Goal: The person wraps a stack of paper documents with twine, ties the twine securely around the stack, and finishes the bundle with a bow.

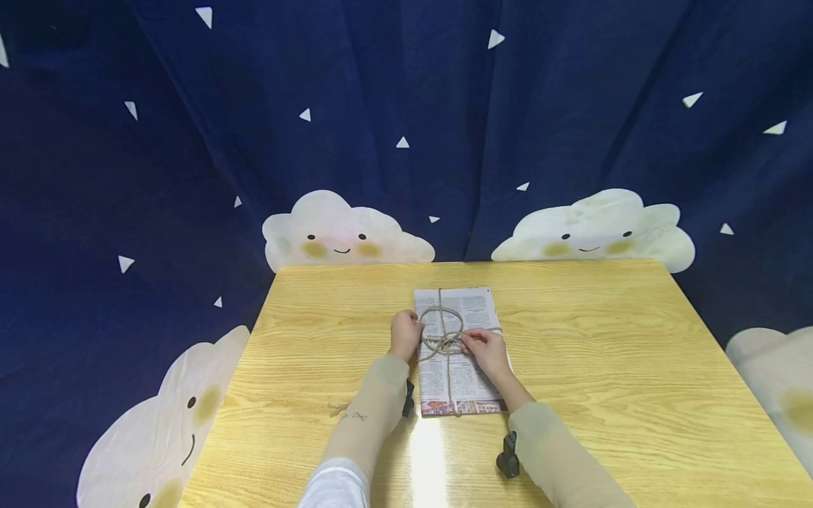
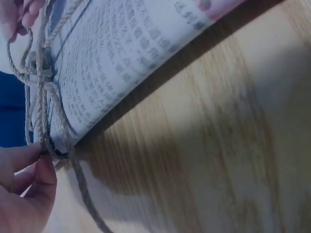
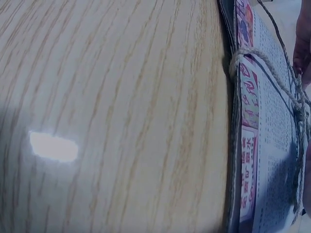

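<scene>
A flat stack of newspaper (image 1: pixel 476 381) lies on the table, with twine (image 1: pixel 449 384) running round it lengthwise and crosswise. Over the crossing, the twine forms a knot with a large round loop beside it. At the stack's left edge, my left hand (image 1: pixel 405 335) pinches the twine between thumb and fingers; the left wrist view shows this left hand (image 2: pixel 26 194) close up, a loose tail hanging past it. My right hand (image 1: pixel 488 353) pinches twine just right of the knot. The right wrist view shows the newspaper's (image 3: pixel 274 126) near edge, with the hands mostly cut off.
The wooden table (image 1: pixel 603 353) stretches out on both sides of the stack. A short twine scrap (image 1: pixel 339 408) lies left of my left forearm. Behind the table hangs a dark blue curtain (image 1: pixel 444 85) with white triangles and clouds.
</scene>
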The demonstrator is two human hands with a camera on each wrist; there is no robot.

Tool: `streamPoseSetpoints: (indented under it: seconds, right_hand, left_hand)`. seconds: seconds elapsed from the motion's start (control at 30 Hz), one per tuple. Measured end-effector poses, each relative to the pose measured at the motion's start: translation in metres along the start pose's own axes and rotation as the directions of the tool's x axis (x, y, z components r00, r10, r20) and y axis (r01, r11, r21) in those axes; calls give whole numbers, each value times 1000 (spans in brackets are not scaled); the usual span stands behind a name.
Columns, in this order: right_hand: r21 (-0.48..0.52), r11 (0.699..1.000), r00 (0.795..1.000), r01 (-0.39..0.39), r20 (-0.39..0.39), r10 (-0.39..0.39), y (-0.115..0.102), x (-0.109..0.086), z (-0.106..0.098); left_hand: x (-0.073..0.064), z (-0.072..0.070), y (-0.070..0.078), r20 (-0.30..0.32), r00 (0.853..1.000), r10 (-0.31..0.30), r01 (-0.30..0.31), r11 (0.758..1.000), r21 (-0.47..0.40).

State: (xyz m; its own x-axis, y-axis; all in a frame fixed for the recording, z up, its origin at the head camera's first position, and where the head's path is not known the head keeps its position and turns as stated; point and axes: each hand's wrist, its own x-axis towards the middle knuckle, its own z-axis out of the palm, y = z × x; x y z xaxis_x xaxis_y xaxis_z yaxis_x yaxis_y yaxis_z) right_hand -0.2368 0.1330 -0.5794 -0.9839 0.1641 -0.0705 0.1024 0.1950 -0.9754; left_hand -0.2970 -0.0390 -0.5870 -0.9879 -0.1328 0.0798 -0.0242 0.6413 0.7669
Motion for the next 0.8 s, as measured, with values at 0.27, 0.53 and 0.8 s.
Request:
streamPoseSetpoints:
  seconds: [0.27, 0.53, 0.8]
  right_hand:
    - [17, 1000, 1000, 22, 18, -22, 1, -1, 0]
    - [33, 999, 1000, 13, 9, -13, -1, 0, 0]
    - [6, 1000, 1000, 7, 4, -7, -1, 0, -2]
  left_hand:
    - [30, 36, -54, 35, 999, -16, 15, 1000, 25]
    - [-20, -31, 17, 149, 978, -143, 179, 948, -265]
    - [-33, -33, 16, 250, 928, -277, 371, 741, -559]
